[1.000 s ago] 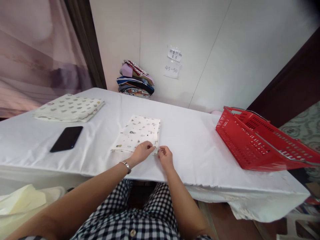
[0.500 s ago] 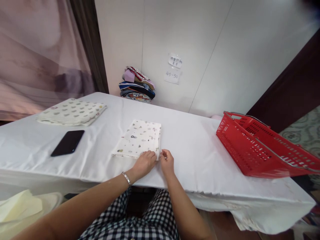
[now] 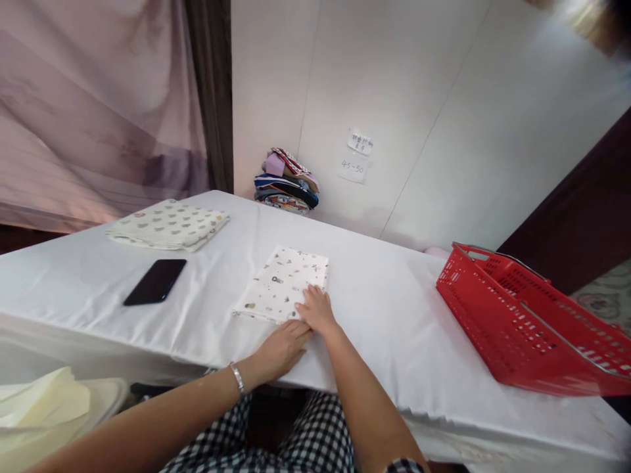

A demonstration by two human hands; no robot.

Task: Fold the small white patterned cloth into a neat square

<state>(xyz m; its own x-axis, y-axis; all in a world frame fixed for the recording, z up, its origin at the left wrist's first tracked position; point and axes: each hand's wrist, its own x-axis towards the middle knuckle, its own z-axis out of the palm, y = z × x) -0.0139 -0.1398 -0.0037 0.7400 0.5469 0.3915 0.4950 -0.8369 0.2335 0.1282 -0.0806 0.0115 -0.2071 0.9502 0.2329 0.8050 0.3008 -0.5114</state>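
Note:
A folded white cloth [image 3: 276, 280] printed with small motifs lies flat in front of me. My right hand [image 3: 317, 309] rests palm down on its near right corner, fingers spread. Against the near edge of the cloth is my left hand [image 3: 284, 346], fingers stretched out and lying flat, their tips beside my right hand. Whether the left fingertips press on the cloth or on the table is hard to make out. A bracelet [image 3: 237, 378] circles my left wrist.
A phone [image 3: 156, 282] and a larger folded cloth with grey motifs [image 3: 170, 225] lie to the left on the white-covered table [image 3: 384, 295]. A red basket [image 3: 497, 315] stands at the right. Folded textiles [image 3: 286, 184] are stacked by the wall, below paper notes [image 3: 353, 167].
My right hand has moved from beside the cloth's right corner onto its top and spread its fingers. The left hand has slid toward the near edge. The camera view has shifted somewhat.

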